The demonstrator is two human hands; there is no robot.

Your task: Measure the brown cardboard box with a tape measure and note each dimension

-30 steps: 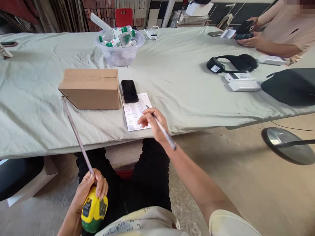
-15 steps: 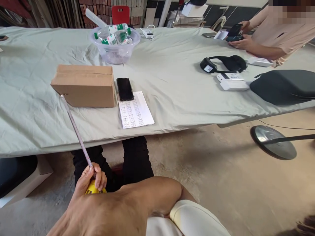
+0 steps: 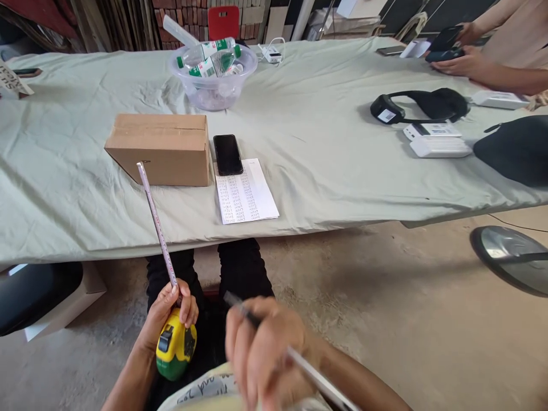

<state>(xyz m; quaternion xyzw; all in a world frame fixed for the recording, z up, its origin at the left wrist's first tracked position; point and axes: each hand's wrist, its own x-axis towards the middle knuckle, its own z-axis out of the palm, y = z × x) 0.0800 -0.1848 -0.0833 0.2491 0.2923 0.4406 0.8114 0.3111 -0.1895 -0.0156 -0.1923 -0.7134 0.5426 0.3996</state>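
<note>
Over my lap, my left hand is closed on a tape measure, a yellow and green case with a black button. The fingers pinch its blade just above the case. A length of blade sticks out up and away, its tip in front of the box as I see it; I cannot tell whether it touches. My right hand, smeared by motion, is curled around a slim pen at the lower middle. The cardboard box stands shut on the cloth-covered table, left of a black phone lying partly on a handwritten paper.
A clear basin of plastic bottles stands behind the box. To the right lie a black headset, white devices and a dark case. A co-worker's hands hold a dark device. A round metal base stands on the floor.
My right arm has swung back from across my left hand, bringing the right hand and pen into sight. The tape measure case is now uncovered. The view has shifted slightly left.
</note>
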